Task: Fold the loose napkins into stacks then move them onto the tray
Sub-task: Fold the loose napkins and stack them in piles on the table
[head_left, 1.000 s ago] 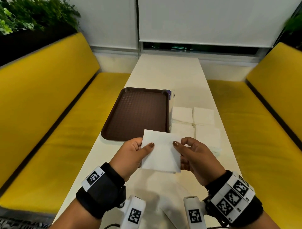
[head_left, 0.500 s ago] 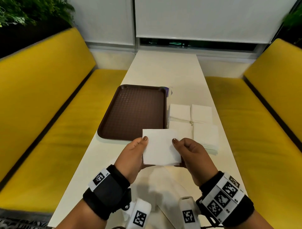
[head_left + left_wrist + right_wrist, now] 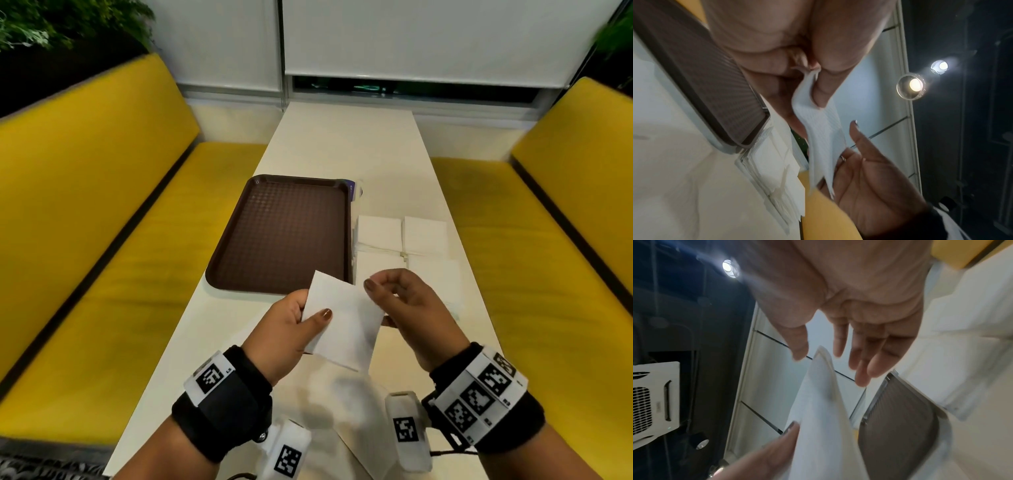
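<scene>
Left hand [image 3: 284, 334]: thumb on top and fingers [image 3: 777, 91] underneath pinch the left edge of one white napkin [image 3: 342, 325]. The sheet is held in the air above the near part of the surface [image 3: 342, 147], tilted, its far corner over the near right corner of the tray [image 3: 284, 236].

Right hand [image 3: 407, 308]: released, fingers [image 3: 865, 356] loosely spread and only slightly bent, thumb apart from them. In the right wrist view the napkin's upper corner stands between thumb and fingers with a gap on both sides. In the head view the hand is just beside the sheet's right edge; whether the lower fingers brush it, cannot tell.

Surface: long, white, narrow. The tray is brown, textured, on the left half, nothing on it. Just right of it, touching or nearly touching its rim, four stacks [image 3: 400, 236] of folded white napkins in a two-by-two block; the near pair is partly hidden behind the right hand. A small item with a blue patch pokes out at the tray's far right corner; too small to identify.

Room: yellow benches [image 3: 102, 205] flank the surface on both sides. White blinds [image 3: 411, 37] at the far end, a dark strip of window under them. Green plants [image 3: 51, 20] at upper left. Black wristbands with printed square markers on both wrists.
</scene>
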Available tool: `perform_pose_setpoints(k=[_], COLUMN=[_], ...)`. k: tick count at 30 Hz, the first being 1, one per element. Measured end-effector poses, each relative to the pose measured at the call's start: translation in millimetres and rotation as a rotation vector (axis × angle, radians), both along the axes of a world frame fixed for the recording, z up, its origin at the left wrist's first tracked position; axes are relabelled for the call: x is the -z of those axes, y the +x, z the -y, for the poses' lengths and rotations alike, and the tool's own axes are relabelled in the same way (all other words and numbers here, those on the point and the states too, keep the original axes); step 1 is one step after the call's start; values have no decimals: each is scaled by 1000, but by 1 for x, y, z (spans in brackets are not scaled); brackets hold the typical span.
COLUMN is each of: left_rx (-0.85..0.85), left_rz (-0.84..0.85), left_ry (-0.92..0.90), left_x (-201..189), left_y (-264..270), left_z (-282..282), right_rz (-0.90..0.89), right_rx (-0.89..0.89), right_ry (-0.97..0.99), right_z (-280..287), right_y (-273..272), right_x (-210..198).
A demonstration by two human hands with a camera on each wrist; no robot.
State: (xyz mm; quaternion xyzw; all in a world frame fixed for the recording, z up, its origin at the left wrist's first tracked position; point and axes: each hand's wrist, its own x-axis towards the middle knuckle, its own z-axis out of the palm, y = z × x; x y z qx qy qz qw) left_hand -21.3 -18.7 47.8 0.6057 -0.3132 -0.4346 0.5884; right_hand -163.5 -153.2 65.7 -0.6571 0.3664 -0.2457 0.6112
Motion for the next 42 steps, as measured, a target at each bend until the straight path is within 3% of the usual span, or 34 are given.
perform_pose_setpoints(k=[4, 13, 16, 18, 22, 33, 35, 39, 42], left_rx=[97, 161, 207, 194, 113, 13, 10, 50, 72], left_rz=[19, 28, 149, 289, 233, 357, 319, 71, 100], left_ry=[-27, 134, 191, 181, 60, 8, 5, 43, 129], left_x=[-2, 6, 9, 8, -1, 19, 23, 29, 42], left_y=[-4, 4, 9, 10, 3, 9, 12, 9, 13], left_z=[2, -1, 6, 17, 50, 89, 96, 105, 112], right_rz=[-45, -57, -74, -93, -122, -144, -150, -147, -147], right_rx=[-165, -61, -36, -36, -92, -66, -56, 18, 49], right_ry=[-51, -24, -13, -14, -13, 5, 11, 25, 47], right_z=[1, 10, 14, 16, 21, 53, 62, 82, 100], right_y=[0, -15, -20, -20, -21, -37, -40, -41, -40], right_x=[-6, 2, 5, 7, 10, 25, 28, 34, 39])
